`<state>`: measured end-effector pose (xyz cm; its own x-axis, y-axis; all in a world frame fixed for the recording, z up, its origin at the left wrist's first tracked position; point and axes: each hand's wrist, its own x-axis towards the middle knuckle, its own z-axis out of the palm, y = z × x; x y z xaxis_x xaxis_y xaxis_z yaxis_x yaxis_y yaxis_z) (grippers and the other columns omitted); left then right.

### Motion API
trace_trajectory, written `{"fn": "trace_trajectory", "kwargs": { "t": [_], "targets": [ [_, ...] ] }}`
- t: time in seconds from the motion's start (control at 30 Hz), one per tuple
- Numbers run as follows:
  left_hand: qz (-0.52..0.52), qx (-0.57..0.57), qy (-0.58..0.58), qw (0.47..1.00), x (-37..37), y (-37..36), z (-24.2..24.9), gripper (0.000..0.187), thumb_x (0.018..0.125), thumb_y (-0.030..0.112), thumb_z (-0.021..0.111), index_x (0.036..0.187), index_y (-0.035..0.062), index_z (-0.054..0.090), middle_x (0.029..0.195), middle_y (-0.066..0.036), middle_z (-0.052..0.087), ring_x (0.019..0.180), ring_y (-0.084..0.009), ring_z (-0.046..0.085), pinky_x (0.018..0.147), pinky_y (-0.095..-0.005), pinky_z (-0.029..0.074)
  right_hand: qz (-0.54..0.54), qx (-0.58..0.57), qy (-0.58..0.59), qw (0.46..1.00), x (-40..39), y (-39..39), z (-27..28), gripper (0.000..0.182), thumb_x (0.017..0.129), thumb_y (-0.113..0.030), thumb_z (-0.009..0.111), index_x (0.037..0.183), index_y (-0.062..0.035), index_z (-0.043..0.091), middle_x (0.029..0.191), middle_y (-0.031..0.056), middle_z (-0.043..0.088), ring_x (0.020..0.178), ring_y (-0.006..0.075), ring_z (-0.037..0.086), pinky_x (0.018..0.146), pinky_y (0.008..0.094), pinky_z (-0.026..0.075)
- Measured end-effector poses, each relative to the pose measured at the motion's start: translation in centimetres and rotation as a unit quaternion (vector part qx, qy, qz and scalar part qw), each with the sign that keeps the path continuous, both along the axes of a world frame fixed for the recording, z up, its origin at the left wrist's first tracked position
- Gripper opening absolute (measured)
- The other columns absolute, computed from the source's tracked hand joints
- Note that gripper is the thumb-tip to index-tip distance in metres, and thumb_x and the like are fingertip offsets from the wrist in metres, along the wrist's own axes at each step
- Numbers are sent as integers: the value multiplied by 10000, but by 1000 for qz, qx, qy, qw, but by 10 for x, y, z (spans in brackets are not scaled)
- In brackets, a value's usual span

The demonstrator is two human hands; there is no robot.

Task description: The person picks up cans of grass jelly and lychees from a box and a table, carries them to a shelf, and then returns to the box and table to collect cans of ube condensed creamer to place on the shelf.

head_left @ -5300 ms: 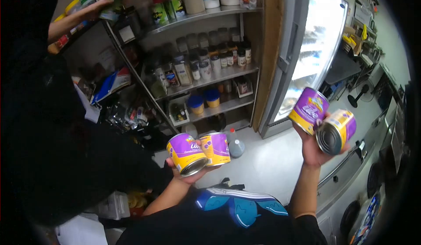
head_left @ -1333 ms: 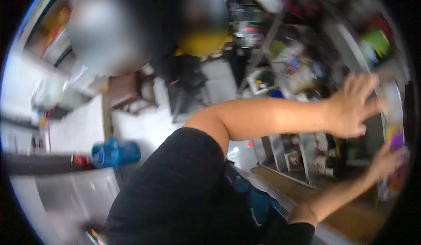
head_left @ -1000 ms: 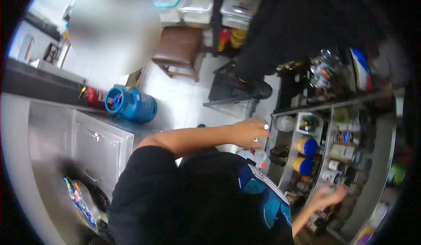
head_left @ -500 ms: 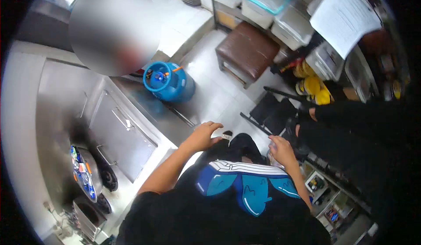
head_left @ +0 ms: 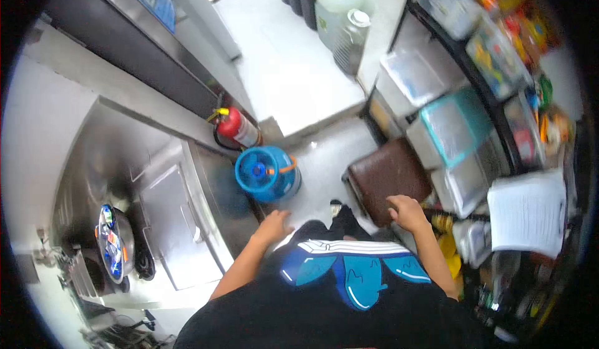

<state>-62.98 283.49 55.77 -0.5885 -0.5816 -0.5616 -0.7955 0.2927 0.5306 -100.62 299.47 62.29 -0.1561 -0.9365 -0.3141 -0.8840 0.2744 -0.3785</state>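
Both forearms angled forward from the torso, left hand (head_left: 274, 227) and right hand (head_left: 408, 213) bare, fingers loosely curled.

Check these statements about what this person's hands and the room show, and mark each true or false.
The left hand is empty. True.
The right hand grips a can. False: it holds no can.
A red fire extinguisher is beside the blue gas tank. True.
The stool has a bright green seat. False: the seat is brown.
One plastic box has a teal-edged lid. True.
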Motion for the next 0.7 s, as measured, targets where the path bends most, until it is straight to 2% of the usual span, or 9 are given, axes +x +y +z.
{"fn": "trace_trajectory", "kwargs": {
  "t": [0.03, 0.1, 0.13, 0.17, 0.2, 0.3, 0.33, 0.5, 0.7],
  "targets": [
    [3, 12, -8, 1000, -11, -15, 3, 609, 767, 280, 717, 1277, 38, 490, 1250, -241, 498, 1180, -381, 481, 995, -419, 401, 30, -46, 0, 999, -16, -35, 0, 315, 787, -170, 634, 1086, -78, 598, 1062, 146, 618, 991, 335, 582, 853, 431, 462],
    [31, 28, -18, 999, -36, -46, 16, 763, 766, 337, 719, 1385, 82, 352, 1367, -281, 352, 1226, -447, 414, 1021, -458, 374, 81, -125, -7, 989, -43, -108, 1, 306, 792, -183, 620, 1083, -90, 602, 1039, 144, 622, 970, 337, 586, 840, 445, 458],
    [54, 16, -27, 998, -53, -63, 27, 802, 762, 349, 722, 1406, 98, 315, 1398, -291, 297, 1228, -469, 400, 1023, -472, 370, 101, -86, -8, 991, -47, -153, 19, 295, 792, -160, 619, 1077, -87, 602, 1032, 139, 622, 987, 334, 576, 855, 440, 446],
    [77, 2, -35, 996, -69, -83, 33, 842, 758, 362, 725, 1427, 113, 279, 1429, -301, 243, 1229, -492, 386, 1025, -485, 365, 128, -103, -20, 986, -53, -194, 23, 295, 793, -156, 618, 1078, -87, 601, 1031, 138, 622, 986, 332, 576, 853, 438, 447],
    [82, -16, -14, 996, -78, -102, 28, 950, 735, 414, 737, 1467, 175, 180, 1481, -301, 93, 1214, -552, 361, 1027, -522, 349, 154, -119, -33, 980, -58, -233, 23, 295, 793, -152, 617, 1080, -86, 601, 1030, 138, 622, 985, 330, 576, 851, 435, 449],
    [82, -15, -79, 993, -123, -163, 32, 1046, 703, 459, 754, 1479, 173, 114, 1464, -353, 65, 1196, -553, 397, 1003, -504, 383, 244, -189, -68, 949, -75, -358, 29, 296, 794, -138, 616, 1084, -81, 598, 1020, 138, 621, 939, 330, 588, 819, 426, 468],
    [92, 22, -120, 988, -140, -187, 43, 1085, 684, 510, 754, 1490, 236, 82, 1498, -297, 27, 1227, -576, 333, 992, -545, 377, 240, -209, -83, 944, -79, -401, 34, 293, 795, -137, 616, 1082, -82, 599, 1011, 138, 622, 927, 329, 591, 813, 421, 472],
    [46, 81, -179, 979, -184, -347, 37, 1073, 696, 546, 728, 1488, 210, 88, 1470, -332, 99, 1220, -552, 369, 973, -511, 410, 215, -291, -139, 922, -97, -593, 70, 277, 796, -132, 613, 1068, -79, 595, 950, 138, 630, 895, 332, 598, 796, 411, 480],
    [39, 223, -120, 967, -197, -483, 35, 949, 758, 537, 675, 1470, 146, 183, 1398, -353, 264, 1210, -494, 421, 1003, -477, 389, 306, -106, -65, 944, -109, -729, 83, 300, 782, -173, 619, 1068, -90, 591, 930, 124, 615, 888, 315, 604, 764, 427, 476]
  ]
}}
